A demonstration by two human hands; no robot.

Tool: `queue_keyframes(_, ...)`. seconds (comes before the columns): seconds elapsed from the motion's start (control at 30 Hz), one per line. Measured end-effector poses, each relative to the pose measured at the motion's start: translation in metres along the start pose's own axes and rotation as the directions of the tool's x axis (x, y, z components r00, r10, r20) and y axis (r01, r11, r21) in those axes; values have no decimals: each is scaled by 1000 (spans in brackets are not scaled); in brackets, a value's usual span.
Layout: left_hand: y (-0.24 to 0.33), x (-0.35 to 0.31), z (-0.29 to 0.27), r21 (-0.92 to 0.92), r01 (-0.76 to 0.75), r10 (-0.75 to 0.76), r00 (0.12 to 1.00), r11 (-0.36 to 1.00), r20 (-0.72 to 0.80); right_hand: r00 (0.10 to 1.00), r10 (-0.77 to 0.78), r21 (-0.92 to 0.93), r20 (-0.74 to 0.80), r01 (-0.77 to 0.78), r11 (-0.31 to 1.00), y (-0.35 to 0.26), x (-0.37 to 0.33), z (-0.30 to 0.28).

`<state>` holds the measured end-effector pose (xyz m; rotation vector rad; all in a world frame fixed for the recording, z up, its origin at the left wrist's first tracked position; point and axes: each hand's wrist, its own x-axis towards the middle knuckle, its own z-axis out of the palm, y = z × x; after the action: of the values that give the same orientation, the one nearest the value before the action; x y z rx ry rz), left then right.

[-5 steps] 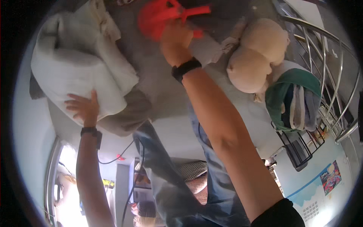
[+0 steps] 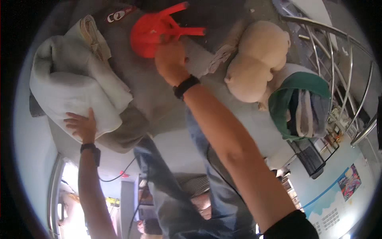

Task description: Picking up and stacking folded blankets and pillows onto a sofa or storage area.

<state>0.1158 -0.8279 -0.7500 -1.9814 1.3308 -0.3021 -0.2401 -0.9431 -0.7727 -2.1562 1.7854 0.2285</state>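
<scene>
My right hand is closed on a red plastic stool, which lies tipped over with its legs pointing to the far right. The fingers' exact grip is partly hidden behind the back of the hand. At the left, a thick pale blanket lies folded in a heap. My left hand presses flat against its near side with the fingers spread.
A beige plush toy lies at the right. Beside it stands a green-rimmed fabric basket of folded cloths. Curved metal rails run along the far right. A rolled grey cloth lies beyond my right hand.
The red stool and my right hand have come slightly nearer and to the left, while the whole view has also shifted. My left hand stays on the blanket.
</scene>
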Motion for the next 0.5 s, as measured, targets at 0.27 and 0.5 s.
queue_keyframes(0.27, -8, 2, 3, 24, -51, 53, 994, 998, -98, 977, 68, 502, 203, -164, 849, 56, -8, -43)
queue_keyframes(0.5, -15, -7, 9, 46, -69, 77, 977, 997, -199, 911, 356, 499, -208, -214, 840, 211, -65, -95)
